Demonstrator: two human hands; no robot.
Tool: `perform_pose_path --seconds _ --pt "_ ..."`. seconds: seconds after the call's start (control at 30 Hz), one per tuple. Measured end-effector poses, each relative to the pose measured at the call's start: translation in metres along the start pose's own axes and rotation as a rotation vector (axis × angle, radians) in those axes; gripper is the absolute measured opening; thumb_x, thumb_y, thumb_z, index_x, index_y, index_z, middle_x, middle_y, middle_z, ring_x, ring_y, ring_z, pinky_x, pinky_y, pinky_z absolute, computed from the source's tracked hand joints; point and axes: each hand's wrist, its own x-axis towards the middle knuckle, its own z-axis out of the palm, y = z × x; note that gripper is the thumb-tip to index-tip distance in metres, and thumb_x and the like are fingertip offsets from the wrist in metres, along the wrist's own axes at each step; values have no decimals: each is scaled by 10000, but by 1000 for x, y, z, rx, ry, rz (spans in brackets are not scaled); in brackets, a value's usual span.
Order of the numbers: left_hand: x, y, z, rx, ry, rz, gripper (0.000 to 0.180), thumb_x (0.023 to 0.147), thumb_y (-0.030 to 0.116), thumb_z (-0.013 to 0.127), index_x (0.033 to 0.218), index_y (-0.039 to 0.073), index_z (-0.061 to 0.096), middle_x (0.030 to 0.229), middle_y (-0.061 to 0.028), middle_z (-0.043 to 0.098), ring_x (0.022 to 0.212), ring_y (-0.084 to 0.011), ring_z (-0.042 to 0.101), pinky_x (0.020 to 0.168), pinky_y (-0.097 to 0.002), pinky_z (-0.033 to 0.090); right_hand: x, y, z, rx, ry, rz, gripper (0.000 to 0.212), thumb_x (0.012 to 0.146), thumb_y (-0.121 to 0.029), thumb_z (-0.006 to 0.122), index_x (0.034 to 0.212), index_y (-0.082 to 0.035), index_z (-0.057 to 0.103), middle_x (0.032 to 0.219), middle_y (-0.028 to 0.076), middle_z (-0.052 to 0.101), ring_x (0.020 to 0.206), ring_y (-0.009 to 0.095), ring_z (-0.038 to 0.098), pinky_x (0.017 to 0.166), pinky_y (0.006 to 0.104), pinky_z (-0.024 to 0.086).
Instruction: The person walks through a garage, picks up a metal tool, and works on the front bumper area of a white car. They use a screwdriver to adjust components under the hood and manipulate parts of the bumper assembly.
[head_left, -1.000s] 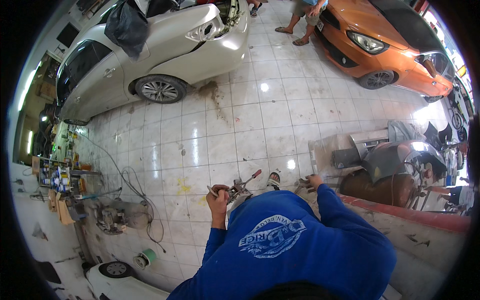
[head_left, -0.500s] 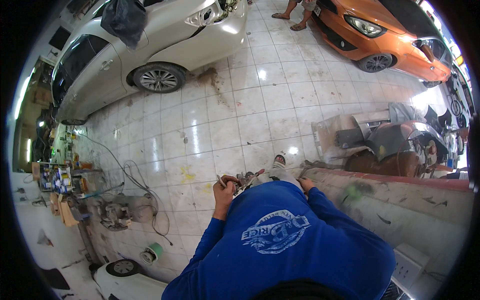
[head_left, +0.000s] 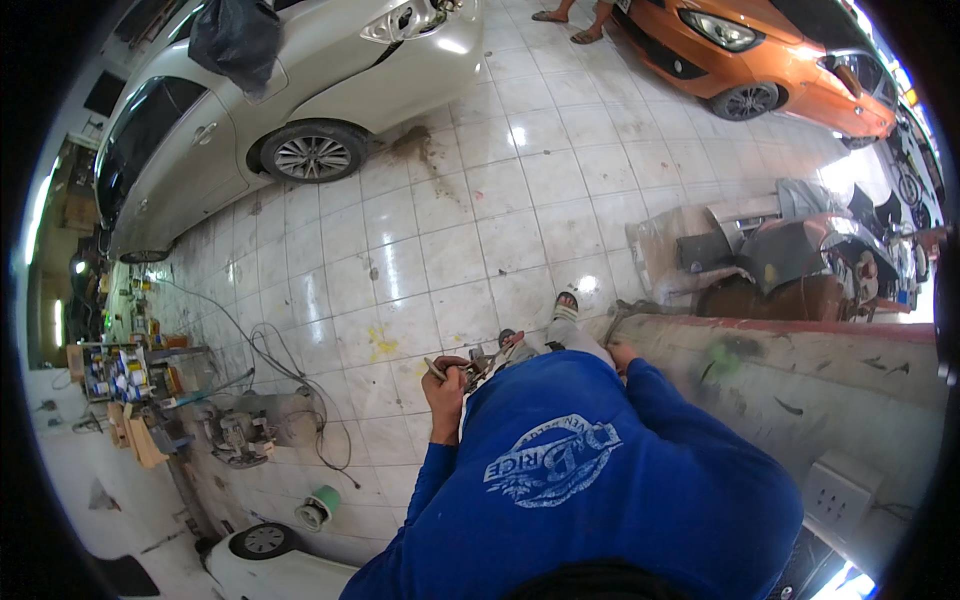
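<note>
My left hand [head_left: 447, 388] is closed at my left side, just above the tiled floor as seen from here. A thin pale stick-like object [head_left: 434, 369] pokes out of its fingers; its kind is too small to make out. Close by that hand, beside my leg, are some small dark and reddish shapes that I cannot name. My right hand [head_left: 622, 356] hangs by my right thigh near the low wall, touching or almost touching my trousers. Its fingers are mostly hidden. A sandalled foot [head_left: 566, 304] of mine is stepping ahead.
Ahead left stands a pale gold car [head_left: 300, 60]; an orange car [head_left: 770, 50] is ahead right beside another person's feet [head_left: 587, 36]. Car panels [head_left: 790, 250] lie right, past a low wall [head_left: 820, 370]. Left are a cluttered shelf [head_left: 125, 370], a cable [head_left: 270, 350] and a green bucket [head_left: 322, 500].
My view has shifted slightly as I walk, and the cars sit a little further left in it. My left hand still grips the thin object. My forward foot shows more.
</note>
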Motion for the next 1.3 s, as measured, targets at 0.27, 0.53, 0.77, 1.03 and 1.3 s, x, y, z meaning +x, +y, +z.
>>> perform_pose_path --seconds 0.27,0.53,0.77,1.03,1.3 --pt "9 20 -2 36 -5 -11 176 946 22 496 872 -33 646 595 -39 538 492 -90 438 473 -252 333 -8 -47 -4 161 -14 16 505 907 -373 675 1275 -30 630 1218 221 661 1053 416 661 746 608 593" --pt "33 20 0 31 -41 -8 177 932 20 492 878 -36 651 606 -28 538 502 -76 434 466 -237 319 -50 -73 -18 -8 35 -26 466 918 -366 659 1247 -36 636 1226 202 667 1035 391 679 771 558 609" --pt "51 21 -5 19 -82 21 181 937 12 482 879 -28 648 601 -26 535 493 -73 430 454 -245 311 -42 -83 -22 50 53 -11 495 928 -381 638 1291 -47 594 1238 203 656 1039 400 676 799 598 586" --pt "64 18 -11 -9 -40 4 183 935 3 498 853 -30 659 599 -19 536 486 -69 431 447 -242 309 -31 -107 -27 -63 86 -47 503 937 -408 611 1298 -58 615 1247 193 650 1055 416 658 807 615 563" --pt "75 12 -16 -39 -29 6 180 926 4 497 872 -27 666 603 -27 550 481 -65 432 438 -242 308 -25 -99 -33 -79 83 -146 528 920 -419 616 1351 -114 612 1267 188 644 1026 403 668 768 593 580"
